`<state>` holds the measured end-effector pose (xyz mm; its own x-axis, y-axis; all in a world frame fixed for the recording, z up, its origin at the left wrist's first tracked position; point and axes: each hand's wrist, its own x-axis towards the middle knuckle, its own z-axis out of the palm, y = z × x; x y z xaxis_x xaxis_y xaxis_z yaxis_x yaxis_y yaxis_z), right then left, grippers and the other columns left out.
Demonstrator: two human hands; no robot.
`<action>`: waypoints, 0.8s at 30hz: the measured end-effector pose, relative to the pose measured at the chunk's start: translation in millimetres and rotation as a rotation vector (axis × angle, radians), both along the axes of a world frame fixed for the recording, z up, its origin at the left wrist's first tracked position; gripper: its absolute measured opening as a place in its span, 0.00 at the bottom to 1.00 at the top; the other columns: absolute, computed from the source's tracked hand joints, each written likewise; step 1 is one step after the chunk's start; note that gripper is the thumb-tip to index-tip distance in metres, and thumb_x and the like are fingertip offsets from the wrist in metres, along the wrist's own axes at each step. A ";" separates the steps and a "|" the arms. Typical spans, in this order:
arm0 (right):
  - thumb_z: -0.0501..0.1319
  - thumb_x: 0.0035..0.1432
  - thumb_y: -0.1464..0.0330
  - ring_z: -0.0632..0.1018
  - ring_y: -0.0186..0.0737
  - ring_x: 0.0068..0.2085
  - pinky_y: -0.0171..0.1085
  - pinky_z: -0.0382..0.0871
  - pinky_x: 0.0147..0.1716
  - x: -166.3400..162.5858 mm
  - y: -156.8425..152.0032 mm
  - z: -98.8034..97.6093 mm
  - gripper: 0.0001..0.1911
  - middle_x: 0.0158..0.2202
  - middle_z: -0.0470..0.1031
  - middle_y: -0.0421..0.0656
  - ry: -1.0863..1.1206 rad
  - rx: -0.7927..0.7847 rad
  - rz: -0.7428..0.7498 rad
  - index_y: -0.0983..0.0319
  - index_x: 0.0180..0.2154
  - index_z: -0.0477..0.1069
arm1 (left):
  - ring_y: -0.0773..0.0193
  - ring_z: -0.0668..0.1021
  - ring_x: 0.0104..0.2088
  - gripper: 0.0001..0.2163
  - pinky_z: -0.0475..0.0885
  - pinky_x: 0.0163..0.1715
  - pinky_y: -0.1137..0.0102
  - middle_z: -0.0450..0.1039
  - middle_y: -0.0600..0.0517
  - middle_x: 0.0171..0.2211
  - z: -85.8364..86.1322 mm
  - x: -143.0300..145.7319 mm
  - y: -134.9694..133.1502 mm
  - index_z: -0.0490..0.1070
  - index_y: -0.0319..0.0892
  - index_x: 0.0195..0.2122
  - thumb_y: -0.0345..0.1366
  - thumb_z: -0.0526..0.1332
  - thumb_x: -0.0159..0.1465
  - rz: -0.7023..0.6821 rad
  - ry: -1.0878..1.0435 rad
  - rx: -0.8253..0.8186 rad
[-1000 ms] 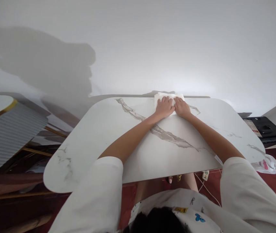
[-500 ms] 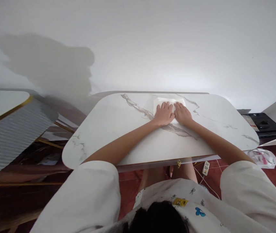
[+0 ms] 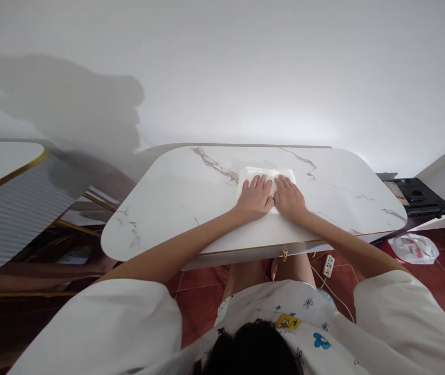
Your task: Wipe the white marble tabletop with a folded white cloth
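While you lean over the marble-patterned table (image 3: 168, 203), both of your hands rest palm down on a folded white cloth (image 3: 265, 171) that lies flat near the middle of the tabletop. Your left hand (image 3: 254, 199) covers the cloth's left part, its fingers stretched out and a little spread, pointing toward the table's far edge. Your right hand (image 3: 289, 199) covers the right part in the same way, its fingers long and unclenched, pressed to the fabric rather than wrapped around it. Your thumbs come together between the hands, though you cannot tell from this view whether they touch. A thick grey vein in the tabletop runs up to the cloth's left side. Beyond the table's far edge rises a white wall (image 3: 246, 67), with a broad shadow on it toward the left. To the left of the table stands another piece of furniture (image 3: 5, 161), pale on top, gold along its rim and ribbed on its side. Below the table's near edge you have a small gold knob (image 3: 284, 254), and a power strip (image 3: 328, 265) near the red floor. Just past the table's right end are a black case (image 3: 421, 195) and a clear plastic bag (image 3: 413, 249).
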<state>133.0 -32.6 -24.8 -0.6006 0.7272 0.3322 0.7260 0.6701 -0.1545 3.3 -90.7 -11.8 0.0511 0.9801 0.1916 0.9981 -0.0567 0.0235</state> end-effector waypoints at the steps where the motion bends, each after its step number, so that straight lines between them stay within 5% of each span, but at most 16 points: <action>1: 0.47 0.64 0.72 0.64 0.51 0.65 0.48 0.61 0.62 1.7 -6.6 0.2 0.25 0.64 0.63 0.55 0.002 0.000 0.004 0.71 0.60 0.63 | 0.47 0.59 0.66 0.25 0.56 0.62 0.49 0.55 0.38 0.67 0.3 1.2 -6.7 0.59 0.36 0.63 0.37 0.47 0.65 0.002 0.003 -0.003; 12: 0.47 0.64 0.72 0.63 0.47 0.66 0.46 0.60 0.63 28.7 -63.9 2.6 0.25 0.65 0.62 0.52 0.013 -0.035 0.049 0.69 0.61 0.63 | 0.42 0.60 0.66 0.25 0.58 0.61 0.45 0.56 0.35 0.66 0.6 27.9 -71.0 0.61 0.33 0.62 0.38 0.48 0.65 0.041 -0.007 -0.015; 18: 0.45 0.65 0.72 0.62 0.48 0.66 0.47 0.61 0.63 50.5 -66.2 5.0 0.26 0.65 0.61 0.53 0.010 -0.051 0.051 0.70 0.61 0.62 | 0.42 0.58 0.67 0.26 0.57 0.61 0.44 0.53 0.36 0.67 3.9 49.8 -70.5 0.57 0.33 0.64 0.37 0.47 0.65 0.045 -0.002 -0.079; 24: 0.46 0.64 0.72 0.63 0.49 0.66 0.48 0.59 0.64 61.3 -40.2 1.2 0.25 0.65 0.62 0.53 0.017 -0.039 0.018 0.70 0.60 0.63 | 0.42 0.57 0.67 0.26 0.58 0.60 0.42 0.53 0.35 0.68 5.5 61.2 -42.2 0.58 0.34 0.63 0.38 0.48 0.65 0.019 0.007 -0.089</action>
<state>194.3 -72.8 -23.6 -0.6083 0.7286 0.3147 0.7106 0.6766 -0.1930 64.5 -132.9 -6.3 0.0339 0.9941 0.1034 0.9991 -0.0362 0.0204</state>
